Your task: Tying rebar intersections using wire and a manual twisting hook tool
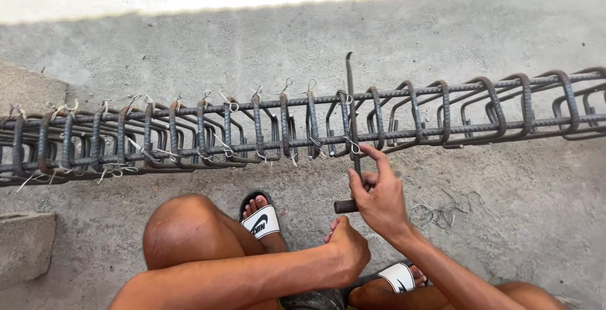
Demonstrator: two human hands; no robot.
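Note:
A long cage of steel bars [189, 134] with bent stirrups lies across the concrete ground, tied at many joints with thin wire. My right hand [377, 197] grips a dark metal hook tool [351, 120] by its handle; the tool's thin shaft runs up through the cage beside a wire tie [353, 147]. My left hand [348, 248] is closed just below the right hand, near the tool's handle end [344, 206]; whether anything is in it cannot be made out.
A tangle of loose tie wire [439, 214] lies on the ground right of my hands. A concrete block [24, 244] sits at the lower left. My knee [183, 228] and sandalled feet [261, 220] are below the cage. Sunlit pavement runs along the top.

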